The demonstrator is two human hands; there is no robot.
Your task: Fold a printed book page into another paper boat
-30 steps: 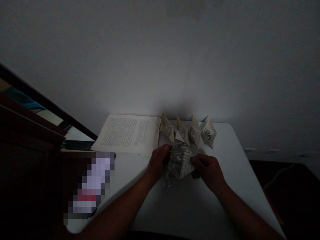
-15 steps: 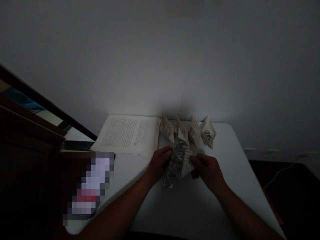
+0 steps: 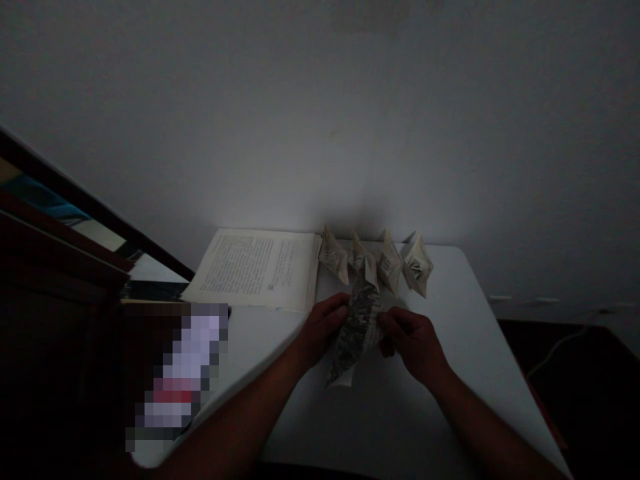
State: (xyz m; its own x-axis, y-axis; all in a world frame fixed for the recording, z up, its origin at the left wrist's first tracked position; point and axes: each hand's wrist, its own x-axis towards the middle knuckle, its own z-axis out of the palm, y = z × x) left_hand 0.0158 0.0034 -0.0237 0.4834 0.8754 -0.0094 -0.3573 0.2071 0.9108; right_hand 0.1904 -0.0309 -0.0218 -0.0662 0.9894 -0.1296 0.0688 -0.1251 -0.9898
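Between my two hands, above the white table [image 3: 320, 427], is a folded piece of printed paper [image 3: 359, 319], dark-patterned with a pale tip at its far end. My left hand [image 3: 323, 327] grips its left side, fingers bent around the edge. On the right side, my right hand [image 3: 407, 333] pinches it between thumb and fingers. Just beyond it, several folded paper boats [image 3: 390, 263] stand in a row by the wall. The held paper overlaps the near part of one boat in my view.
A stack of printed pages [image 3: 245, 270] lies at the table's back left, against the boats. A blurred-out, screen-like object [image 3: 185, 367] is at the left edge. The wall [image 3: 320, 133] rises behind the table. Dark wooden furniture [image 3: 60, 280] stands at left.
The paper has bowed and narrowed between my hands, its right-hand printed flap turning out of view. A pale flap now shows at its near end. My hands have barely shifted.
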